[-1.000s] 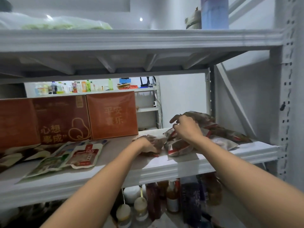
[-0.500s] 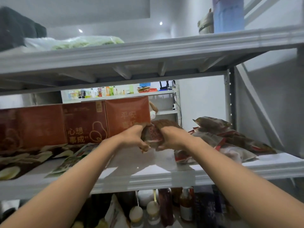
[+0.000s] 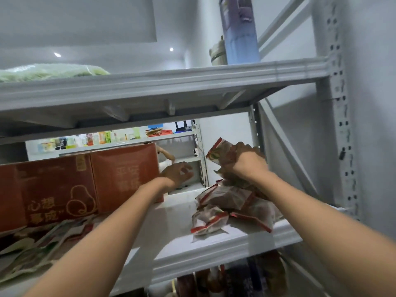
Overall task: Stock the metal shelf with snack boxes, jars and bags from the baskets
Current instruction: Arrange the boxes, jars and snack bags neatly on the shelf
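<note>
My right hand point(image 3: 244, 161) is closed around a brown snack bag with red trim point(image 3: 218, 152), held up above a pile of like bags point(image 3: 227, 202) at the right end of the middle shelf board point(image 3: 175, 239). My left hand point(image 3: 177, 173) hovers with spread fingers and nothing in it, just right of the red boxes point(image 3: 120, 174), above the shelf. Flat snack packets point(image 3: 36, 251) lie in front of the boxes at the left.
The grey metal upper shelf point(image 3: 171, 82) carries a green bag point(image 3: 49, 71) at left and a blue box point(image 3: 240, 28) at right. The perforated upright point(image 3: 338, 125) stands at right. Bottles point(image 3: 235, 279) sit on the level below. A far rack holds drinks.
Both hands were on one bag in the middle; now my right hand has carried it up and right over the pile, and my left hand has let go and opened.
</note>
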